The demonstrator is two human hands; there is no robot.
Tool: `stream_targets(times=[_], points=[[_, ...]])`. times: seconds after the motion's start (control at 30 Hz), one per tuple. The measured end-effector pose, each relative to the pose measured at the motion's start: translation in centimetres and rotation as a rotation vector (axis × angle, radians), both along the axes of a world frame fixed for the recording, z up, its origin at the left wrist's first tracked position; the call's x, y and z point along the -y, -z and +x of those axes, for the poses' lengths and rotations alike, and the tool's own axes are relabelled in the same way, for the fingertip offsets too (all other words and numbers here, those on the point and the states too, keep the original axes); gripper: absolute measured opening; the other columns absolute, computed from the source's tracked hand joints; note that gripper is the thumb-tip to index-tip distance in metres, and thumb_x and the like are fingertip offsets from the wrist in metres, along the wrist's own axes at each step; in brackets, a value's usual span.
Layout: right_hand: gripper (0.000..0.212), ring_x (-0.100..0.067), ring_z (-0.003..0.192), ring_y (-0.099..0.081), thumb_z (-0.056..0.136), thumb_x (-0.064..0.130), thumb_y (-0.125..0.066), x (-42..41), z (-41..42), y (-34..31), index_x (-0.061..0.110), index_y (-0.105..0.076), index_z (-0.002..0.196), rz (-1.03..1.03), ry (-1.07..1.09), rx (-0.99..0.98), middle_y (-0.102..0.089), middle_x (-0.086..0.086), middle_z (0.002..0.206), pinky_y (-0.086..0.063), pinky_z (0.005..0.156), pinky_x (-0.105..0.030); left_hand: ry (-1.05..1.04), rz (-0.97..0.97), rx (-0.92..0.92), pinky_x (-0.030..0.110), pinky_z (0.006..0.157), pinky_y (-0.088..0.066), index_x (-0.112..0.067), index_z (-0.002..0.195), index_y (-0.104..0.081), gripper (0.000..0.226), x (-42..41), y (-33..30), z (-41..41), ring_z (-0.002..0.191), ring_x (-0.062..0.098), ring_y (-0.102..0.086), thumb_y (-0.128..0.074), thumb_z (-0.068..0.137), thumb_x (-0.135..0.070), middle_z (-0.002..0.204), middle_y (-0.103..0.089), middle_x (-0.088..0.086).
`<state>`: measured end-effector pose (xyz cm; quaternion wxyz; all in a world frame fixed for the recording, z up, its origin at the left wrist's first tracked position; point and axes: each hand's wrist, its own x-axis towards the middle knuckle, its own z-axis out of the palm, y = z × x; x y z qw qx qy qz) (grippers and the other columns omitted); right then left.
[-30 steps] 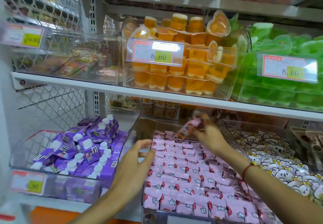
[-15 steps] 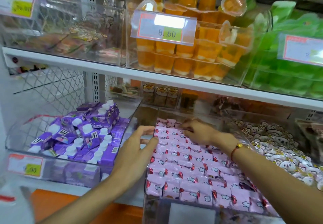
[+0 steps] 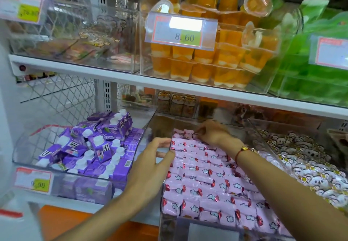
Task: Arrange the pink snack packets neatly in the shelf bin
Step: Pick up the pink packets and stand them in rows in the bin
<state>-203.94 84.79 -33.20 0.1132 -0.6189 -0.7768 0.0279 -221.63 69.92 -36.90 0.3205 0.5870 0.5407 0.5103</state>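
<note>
Pink snack packets [image 3: 205, 176] fill the clear shelf bin [image 3: 162, 193] in overlapping rows from its front wall back toward its far end, where the last few sit less evenly. Your right hand [image 3: 211, 132] is curled over that far row, fingertips pinching at one packet there (the exact grip is too small to make out). Your left hand [image 3: 150, 162] lies with relaxed, straight fingers against the bin's left wall, steadying it and holding nothing.

These look light, soft and crinkly, likely slick film wrappers, so I'd expect them to slide over each other; take each by a crimped end seam or flat across the middle, and press gently, since the contents may crush.

Left of the bin lies a heap of purple cartons [image 3: 94, 146]; on the right, white animal-print packs [image 3: 308, 165] crowd their own bin. The shelf above [image 3: 131, 78], carrying orange jelly cups [image 3: 207, 65], hangs low over the back row, so your right wrist has little headroom.
</note>
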Motion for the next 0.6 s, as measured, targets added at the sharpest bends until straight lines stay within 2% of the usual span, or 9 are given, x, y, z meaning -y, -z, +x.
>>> stream_targets(times=[0.07,0.13,0.2,0.3,0.37,0.4,0.5,0.6], points=[[0.021,-0.017,0.096,-0.063,0.09,0.017,-0.061,-0.3,-0.1,-0.1,0.021,-0.068,0.11,-0.029,0.021,-0.048,-0.066,0.0,0.117,-0.053,0.08,-0.026,-0.005,-0.01,-0.001,0.007,0.061,-0.039,-0.05,0.102,-0.052,0.016,0.0,0.0,0.0,0.083,-0.013,-0.057,-0.052,0.088,-0.041,0.1,-0.059,-0.025],[0.017,-0.013,0.077,-0.063,0.089,0.016,-0.063,-0.3,0.2,-0.1,0.016,-0.07,0.105,-0.09,0.039,-0.222,-0.068,-0.003,0.108,-0.05,0.062,-0.018,-0.007,-0.014,-0.004,0.011,0.064,-0.04,-0.05,0.102,-0.052,0.016,0.1,0.0,0.1,0.081,-0.015,-0.057,-0.052,0.089,-0.04,0.099,-0.06,-0.025],[0.016,-0.01,0.063,-0.057,0.089,0.017,-0.063,-0.1,0.5,-0.1,0.011,-0.07,0.101,-0.133,0.06,-0.382,-0.069,-0.006,0.096,-0.044,0.052,-0.017,-0.009,-0.015,-0.014,0.014,0.068,-0.041,-0.051,0.101,-0.052,0.016,0.2,0.0,0.1,0.082,-0.018,-0.055,-0.053,0.09,-0.039,0.099,-0.06,-0.026],[0.016,-0.01,0.057,-0.054,0.094,0.019,-0.055,0.0,0.2,0.0,0.009,-0.067,0.099,-0.089,0.099,-0.344,-0.067,-0.006,0.088,-0.039,0.046,-0.018,-0.008,-0.015,-0.017,0.021,0.077,-0.046,-0.05,0.101,-0.053,0.015,0.2,-0.1,0.1,0.09,-0.012,-0.056,-0.053,0.09,-0.039,0.1,-0.061,-0.025],[0.02,-0.01,0.061,-0.055,0.097,0.02,-0.049,0.1,-0.4,-0.2,0.008,-0.065,0.099,0.057,0.105,-0.354,-0.066,-0.007,0.093,-0.038,0.05,-0.018,-0.007,-0.01,-0.018,0.025,0.08,-0.047,-0.049,0.102,-0.053,0.015,0.2,-0.2,0.0,0.092,-0.008,-0.057,-0.053,0.09,-0.039,0.1,-0.061,-0.024],[0.02,-0.01,0.065,-0.057,0.098,0.018,-0.048,0.3,-0.6,-0.5,0.005,-0.063,0.101,0.133,0.111,-0.469,-0.064,-0.007,0.093,-0.04,0.053,-0.017,-0.003,-0.007,-0.016,0.025,0.081,-0.048,-0.049,0.102,-0.053,0.016,0.3,-0.3,0.0,0.091,-0.008,-0.057,-0.053,0.09,-0.039,0.1,-0.062,-0.023],[0.014,-0.013,0.083,-0.061,0.096,0.008,-0.049,2.2,-0.6,-1.9,0.001,-0.059,0.101,0.269,0.182,-1.001,-0.061,-0.007,0.093,-0.044,0.065,-0.012,0.014,-0.013,-0.046,0.022,0.078,-0.046,-0.049,0.104,-0.051,0.017,0.5,-0.6,-0.1,0.092,-0.01,-0.055,-0.052,0.09,-0.039,0.102,-0.059,-0.024],[0.015,-0.02,0.092,-0.057,0.096,0.009,-0.049,5.1,0.4,-2.9,0.004,-0.058,0.107,0.355,0.276,-1.289,-0.062,-0.012,0.109,-0.049,0.073,-0.019,-0.05,0.089,-0.183,0.026,0.09,-0.043,-0.043,0.118,-0.046,0.033,0.6,-1.2,-0.3,0.108,-0.002,-0.05,-0.058,0.088,-0.038,0.115,-0.05,-0.024]])
